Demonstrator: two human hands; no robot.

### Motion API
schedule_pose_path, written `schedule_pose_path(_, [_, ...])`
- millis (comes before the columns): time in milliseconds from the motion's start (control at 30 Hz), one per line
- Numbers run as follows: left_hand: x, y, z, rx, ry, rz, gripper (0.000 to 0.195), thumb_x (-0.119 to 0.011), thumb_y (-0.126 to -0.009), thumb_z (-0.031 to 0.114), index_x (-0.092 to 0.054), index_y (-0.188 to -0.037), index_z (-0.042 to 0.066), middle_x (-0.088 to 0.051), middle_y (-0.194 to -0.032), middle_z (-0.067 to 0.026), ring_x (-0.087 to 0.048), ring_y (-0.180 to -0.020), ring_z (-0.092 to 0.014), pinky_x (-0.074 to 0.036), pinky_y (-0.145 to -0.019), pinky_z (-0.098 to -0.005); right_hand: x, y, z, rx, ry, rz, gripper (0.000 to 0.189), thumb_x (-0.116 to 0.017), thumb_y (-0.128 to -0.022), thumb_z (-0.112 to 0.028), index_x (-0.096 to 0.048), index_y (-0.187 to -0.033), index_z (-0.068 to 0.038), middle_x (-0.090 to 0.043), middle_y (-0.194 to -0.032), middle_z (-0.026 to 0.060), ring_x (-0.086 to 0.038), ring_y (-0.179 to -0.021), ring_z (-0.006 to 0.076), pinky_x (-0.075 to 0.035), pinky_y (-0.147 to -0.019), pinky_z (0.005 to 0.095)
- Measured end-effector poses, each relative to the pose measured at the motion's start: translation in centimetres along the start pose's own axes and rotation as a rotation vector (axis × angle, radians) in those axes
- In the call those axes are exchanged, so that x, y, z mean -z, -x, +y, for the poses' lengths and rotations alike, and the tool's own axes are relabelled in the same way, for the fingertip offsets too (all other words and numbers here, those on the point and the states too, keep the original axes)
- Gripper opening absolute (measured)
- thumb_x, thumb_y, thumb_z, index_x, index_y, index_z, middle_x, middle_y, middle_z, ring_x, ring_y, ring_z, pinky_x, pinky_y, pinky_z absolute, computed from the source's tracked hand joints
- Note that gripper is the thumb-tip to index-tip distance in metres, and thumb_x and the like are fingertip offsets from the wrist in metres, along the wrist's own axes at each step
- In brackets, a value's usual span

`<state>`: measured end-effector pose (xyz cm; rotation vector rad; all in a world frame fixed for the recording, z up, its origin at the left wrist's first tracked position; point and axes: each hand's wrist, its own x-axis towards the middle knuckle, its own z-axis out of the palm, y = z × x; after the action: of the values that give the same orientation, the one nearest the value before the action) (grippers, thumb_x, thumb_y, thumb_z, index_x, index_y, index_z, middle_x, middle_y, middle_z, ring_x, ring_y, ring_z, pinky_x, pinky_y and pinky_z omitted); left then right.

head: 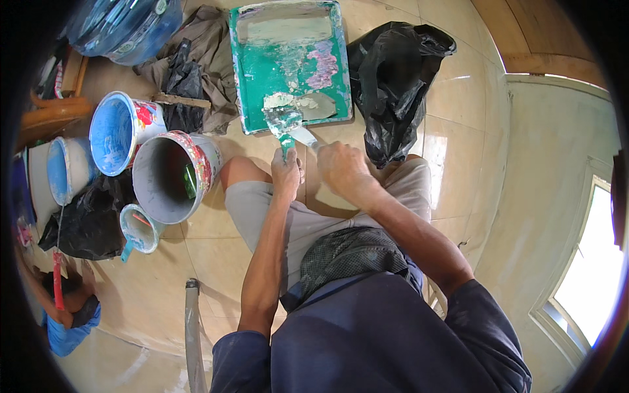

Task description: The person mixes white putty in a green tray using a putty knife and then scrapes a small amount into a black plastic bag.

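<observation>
My left hand (pixel 287 174) grips the green handle of a putty-smeared scraper (pixel 283 120), whose blade lies over the near edge of a green paint tray (pixel 255 73). In my right hand (pixel 344 167) is a putty knife (pixel 304 136), angled up and left so that its blade meets the scraper; whether the two press together I cannot tell. Pale putty (pixel 278 100) clings along the scraper's far edge. Beside it on the tray lies a flat grey patch (pixel 319 106). Dried pinkish paint and white residue mark the tray's bed.
Left of my knee stand a large grey-lined bucket (pixel 164 179), a blue-stained bucket (pixel 112 132) and a small dipper (pixel 140 228). A black plastic bag (pixel 393 83) sits right of the tray. Another person (pixel 73 314) is at lower left, near a grey pipe (pixel 192 334).
</observation>
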<state>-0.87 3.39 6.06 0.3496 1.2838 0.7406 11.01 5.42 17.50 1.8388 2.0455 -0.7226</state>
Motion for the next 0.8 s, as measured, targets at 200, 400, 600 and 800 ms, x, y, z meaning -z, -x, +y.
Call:
schedule_pose_path(200, [0.1, 0.7, 0.7, 0.006, -0.028, -0.032, 0.014, -0.044, -0.095, 0.021, -0.041, -0.089, 0.009, -0.044, -0.065, -0.0013, -0.04, -0.043, -0.008, -0.031, -0.034, -0.0224, -0.3, -0.9, 0.3, 0.062, -0.001, 0.172, 0.018, -0.046, -0.082, -0.013, -0.061, -0.087, -0.004, -0.064, -0.083, 0.0181, -0.065, -0.077, 0.0317, -0.052, -0.068, 0.04])
schedule_pose_path(400, [0.7, 1.5, 1.3, -0.009, -0.098, -0.034, 0.014, -0.043, -0.095, 0.021, -0.042, -0.089, 0.008, -0.044, -0.066, -0.0013, -0.04, -0.042, -0.007, -0.032, -0.034, -0.0222, -2.1, -4.5, 2.1, -0.011, -0.123, 0.215, 0.018, -0.047, -0.081, -0.012, -0.06, -0.086, -0.001, -0.063, -0.081, 0.0198, -0.065, -0.076, 0.0322, -0.052, -0.065, 0.0396])
schedule_pose_path(600, [1.3, 1.8, 2.1, -0.043, -0.149, -0.005, 0.013, -0.046, -0.093, 0.022, -0.046, -0.093, 0.008, -0.045, -0.067, -0.0002, -0.04, -0.044, -0.005, -0.031, -0.035, -0.0206, -1.4, -0.9, 1.2, 0.02, -0.194, 0.302, 0.019, -0.045, -0.083, -0.01, -0.059, -0.094, -0.003, -0.063, -0.074, 0.0181, -0.063, -0.064, 0.0357, -0.051, -0.058, 0.0451])
schedule_pose_path(800, [0.9, 2.7, 2.2, -0.019, -0.242, -0.1, 0.014, -0.048, -0.093, 0.022, -0.047, -0.093, 0.008, -0.046, -0.067, 0.0, -0.04, -0.043, -0.005, -0.032, -0.035, -0.0202, -2.6, -5.1, 1.6, 0.004, -0.205, 0.32, 0.018, -0.046, -0.083, -0.011, -0.059, -0.091, -0.003, -0.063, -0.075, 0.0214, -0.064, -0.071, 0.0365, -0.052, -0.059, 0.0443])
